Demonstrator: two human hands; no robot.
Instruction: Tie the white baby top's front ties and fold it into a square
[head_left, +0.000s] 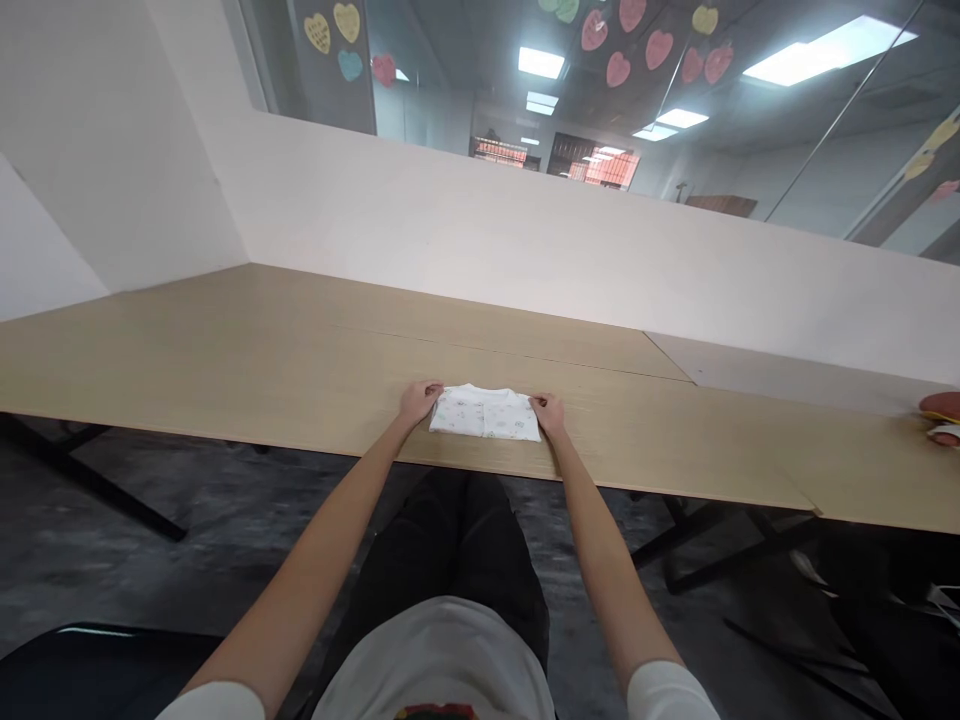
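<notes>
A small white garment [484, 412] with a faint print lies folded into a flat rectangle near the table's front edge. Its neckline curves along the far side, and a vertical line runs down its middle. My left hand [421, 400] pinches the far left corner between thumb and fingers. At the far right corner, my right hand [547, 410] grips the cloth in the same way, fingers curled in. Both forearms reach in from below, and the garment rests on the table between the hands.
The long wooden table [225, 340] runs along a white wall [450, 220] with a window above, dotted with heart-shaped notes. A reddish-brown object [941, 407] sits at the far right end. A dark chair [97, 670] stands at lower left.
</notes>
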